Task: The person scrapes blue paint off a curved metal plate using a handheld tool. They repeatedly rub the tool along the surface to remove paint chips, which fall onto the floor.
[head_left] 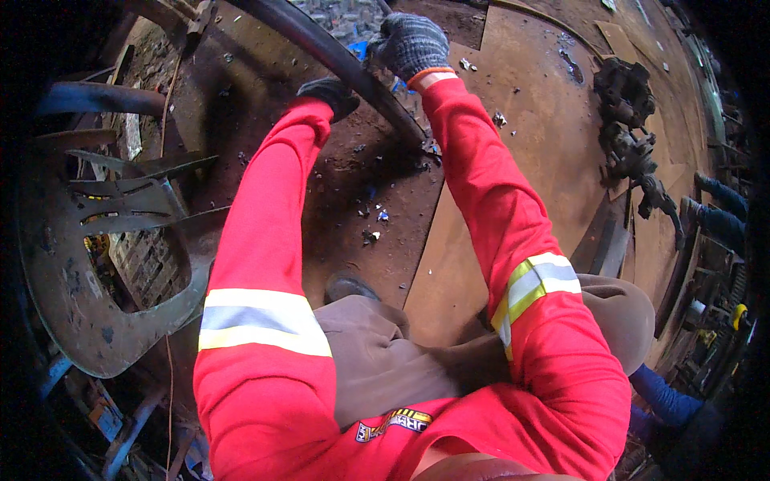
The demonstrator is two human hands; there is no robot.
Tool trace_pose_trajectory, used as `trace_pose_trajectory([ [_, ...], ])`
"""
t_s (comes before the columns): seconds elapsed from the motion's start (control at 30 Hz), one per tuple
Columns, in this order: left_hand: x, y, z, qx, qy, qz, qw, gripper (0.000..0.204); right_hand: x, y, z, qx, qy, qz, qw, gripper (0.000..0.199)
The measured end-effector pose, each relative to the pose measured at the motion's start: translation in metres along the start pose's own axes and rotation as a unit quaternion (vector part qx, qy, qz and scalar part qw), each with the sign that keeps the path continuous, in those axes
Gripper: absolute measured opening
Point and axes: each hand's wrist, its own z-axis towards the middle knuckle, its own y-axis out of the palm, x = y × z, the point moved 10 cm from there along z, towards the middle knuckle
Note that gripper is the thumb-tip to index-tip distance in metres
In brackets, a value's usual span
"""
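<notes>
My right hand (411,46), in a grey knitted glove with an orange cuff, is closed at the far side of a dark curved bar (301,36). A thin rod (384,7) shows just beyond its fingers; what the fist holds is mostly hidden. By the bar's near side is my left hand (327,97), in a dark glove. Its fingers are in shadow and partly hidden, so their grip is unclear. Between the bar and the right glove a small blue piece (358,50) shows. The bar slants down to the ground, ending near my right forearm.
A large rusty metal frame (104,337) with cut-outs stands at left, below a blue pipe (104,98). Greasy machine parts (630,120) lie on rusty sheet metal (529,104) at right. Scraps (370,237) litter the dirt. Blue-clothed legs (722,212) show at the right edge.
</notes>
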Motion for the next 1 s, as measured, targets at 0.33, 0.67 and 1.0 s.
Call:
trace_pose_trajectory([
  [0.33,0.001,-0.005,-0.005,0.023,0.043,0.027,0.998,0.051,0.007,0.004,0.006,0.082,-0.095,0.100,0.987,0.031],
  [0.67,-0.004,-0.002,0.002,-0.022,0.031,0.018,0.999,0.045,0.044,0.017,-0.017,0.085,0.011,0.394,0.915,0.020],
  [1.0,0.004,-0.003,0.000,0.005,0.036,0.020,0.999,0.050,0.010,0.004,0.004,0.021,-0.028,0.054,0.998,0.027],
])
